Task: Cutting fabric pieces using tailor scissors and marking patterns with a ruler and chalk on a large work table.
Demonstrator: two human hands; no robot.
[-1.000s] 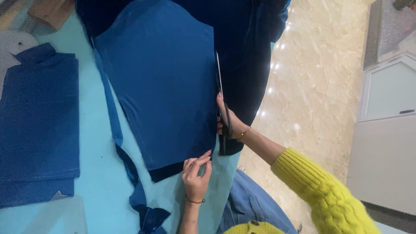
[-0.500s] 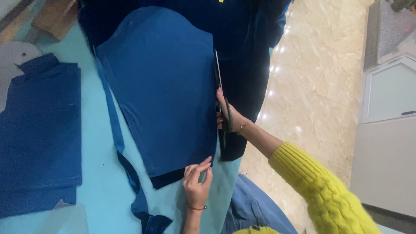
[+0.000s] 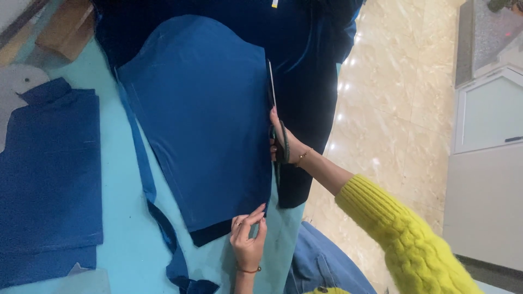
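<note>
Velvet (image 3: 207, 125) lies flat on our table (image 3: 122, 218), soft and limp; our left hand (image 3: 248, 239) pinches its corner, our right hand (image 3: 286, 144) seems closed around scissors (image 3: 272, 92) at its edge.

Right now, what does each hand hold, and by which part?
Right hand holds scissors by their handle loops. Left hand pinches the blue fabric panel at its near edge.

Plush blue velvet cloth (image 3: 207, 120), metal scissor blades (image 3: 271, 81), glossy marble floor (image 3: 392, 98)
</note>
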